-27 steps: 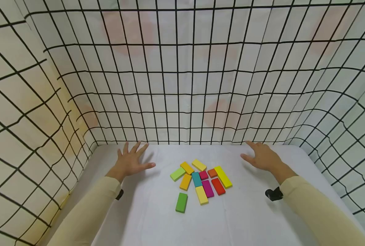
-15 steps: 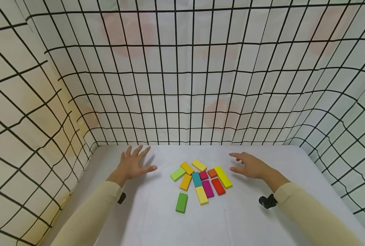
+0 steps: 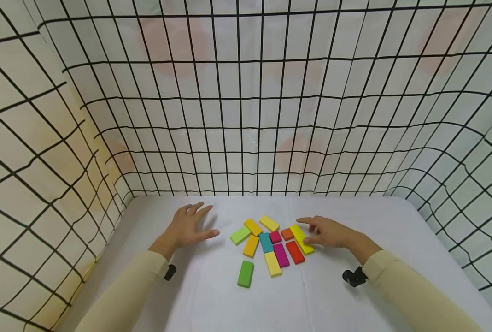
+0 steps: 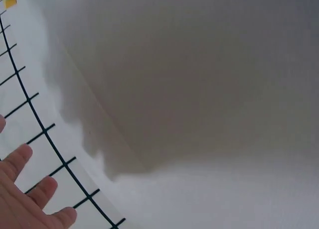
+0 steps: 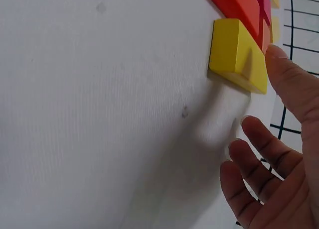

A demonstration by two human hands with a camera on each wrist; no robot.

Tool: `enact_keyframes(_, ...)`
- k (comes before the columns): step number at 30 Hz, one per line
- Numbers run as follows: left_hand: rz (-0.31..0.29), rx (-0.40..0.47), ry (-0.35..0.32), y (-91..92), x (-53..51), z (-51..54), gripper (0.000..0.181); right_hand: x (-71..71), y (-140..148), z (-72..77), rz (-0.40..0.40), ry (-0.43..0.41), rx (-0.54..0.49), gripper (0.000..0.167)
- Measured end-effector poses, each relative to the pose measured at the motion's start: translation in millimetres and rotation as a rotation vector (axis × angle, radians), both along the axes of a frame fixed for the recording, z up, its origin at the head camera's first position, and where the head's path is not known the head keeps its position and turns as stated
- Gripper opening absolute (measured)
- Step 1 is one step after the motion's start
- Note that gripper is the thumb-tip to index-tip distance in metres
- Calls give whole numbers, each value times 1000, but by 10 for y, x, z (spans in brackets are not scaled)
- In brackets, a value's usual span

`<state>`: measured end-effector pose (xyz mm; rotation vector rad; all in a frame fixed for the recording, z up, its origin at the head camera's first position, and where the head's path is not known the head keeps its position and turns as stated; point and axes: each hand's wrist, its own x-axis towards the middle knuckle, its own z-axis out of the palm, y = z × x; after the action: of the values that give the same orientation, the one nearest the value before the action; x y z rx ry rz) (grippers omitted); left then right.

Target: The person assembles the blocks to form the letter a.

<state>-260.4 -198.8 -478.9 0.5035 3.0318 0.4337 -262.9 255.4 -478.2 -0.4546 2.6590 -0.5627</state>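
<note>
Beige-sleeved right hand [image 3: 329, 232] hung unclenched by the long yellow block [image 3: 300, 236], right of lower centre.
Leftward lay the other blocks [image 3: 266, 243] on the white desk [image 3: 204, 295]; at lower left, the left hand [image 3: 187, 229] was splayed.

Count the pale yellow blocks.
2: the upper pale yellow block, at the group's far edge; the lower pale yellow block, just nearer the person than the teal block.
</note>
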Motion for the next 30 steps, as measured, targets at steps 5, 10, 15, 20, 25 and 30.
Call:
enact_keyframes(5, -22, -5, 10, 48, 31, -23, 92, 22, -48, -41, -2, -51, -13, 74)
enact_keyframes(10, -43, 0, 22, 76, 44, -50, 89, 42, -81, -48, -10, -75, -35, 75)
enact_keyframes(15, -59, 7, 28, 149, 41, -77, 87, 33, -107, -61, -15, -69, -28, 72)
enact_keyframes(20, -67, 13, 22, 332, 72, -61, 81, 23, -122, -80, -21, -53, -18, 72)
enact_keyframes(25, -106, 49, -6, 573, 146, -7, 73, 18, -151, -120, -39, -34, -26, 73)
enact_keyframes(30, -136, 111, -46, 829, 203, -6, 70, 22, -185, -167, -77, -12, -23, 76)
